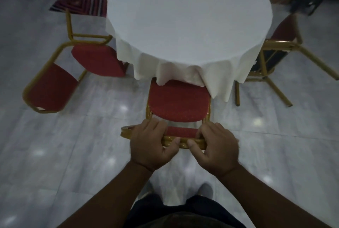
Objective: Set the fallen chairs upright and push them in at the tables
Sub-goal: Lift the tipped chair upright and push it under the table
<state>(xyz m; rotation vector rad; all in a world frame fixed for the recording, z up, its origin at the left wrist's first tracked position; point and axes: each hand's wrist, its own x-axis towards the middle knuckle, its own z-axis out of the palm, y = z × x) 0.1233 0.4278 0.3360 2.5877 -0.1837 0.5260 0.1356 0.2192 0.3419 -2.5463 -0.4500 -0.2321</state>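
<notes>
Both grips, left hand (150,141) and right hand (216,145), clamped on gilt top rail of upright red-cushioned metal chair (178,103) at worktop's near edge; best pushed straight, evenly, under white cloth-draped round worktop (189,18).

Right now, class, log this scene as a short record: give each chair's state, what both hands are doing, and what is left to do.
middle chair: upright, seat partly under the tablecloth
left hand: gripping the middle chair's backrest top
right hand: gripping the same backrest top
left chair: lying on its side beside the table
right chair: tipped over, legs pointing outward
left to do: raise and push in both fallen chairs
</notes>
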